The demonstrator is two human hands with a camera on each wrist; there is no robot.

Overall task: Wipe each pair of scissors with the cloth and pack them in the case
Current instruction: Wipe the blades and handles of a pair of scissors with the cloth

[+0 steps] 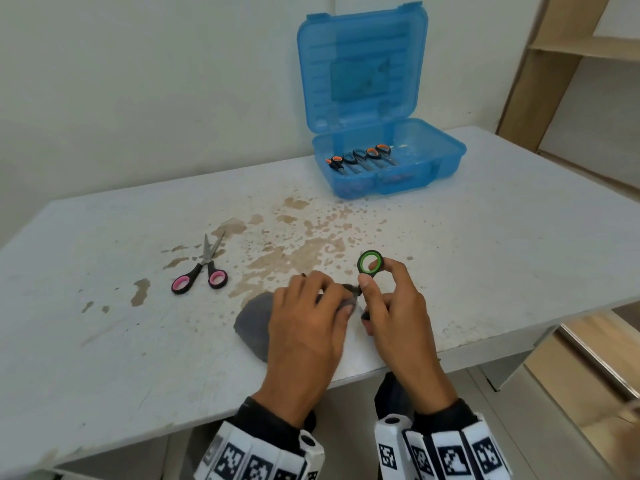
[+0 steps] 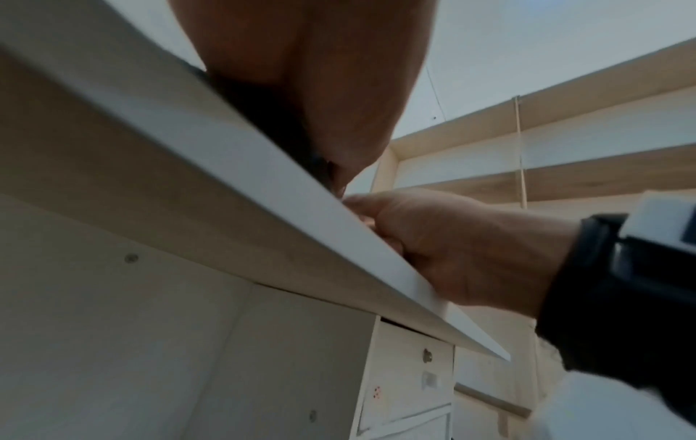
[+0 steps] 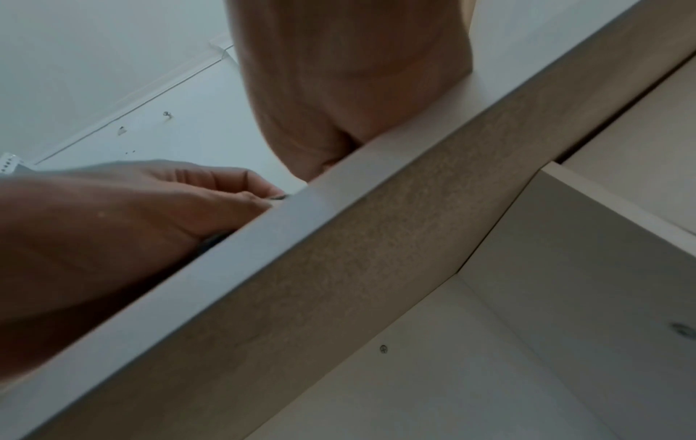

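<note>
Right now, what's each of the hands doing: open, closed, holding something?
Left hand: fingers curled on the cloth, wrapped around the blades.
Right hand: grips the green scissors by the handle.

Blue case [image 1: 398, 168], grey cloth [image 1: 254, 320], pink-handled scissors [image 1: 204, 271]

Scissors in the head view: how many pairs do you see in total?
5, maybe more hidden. Three orange-and-black pairs lie inside the open blue plastic case, one pink-handled pair lies on the table, and one green-handled pair is in the right hand.
</note>
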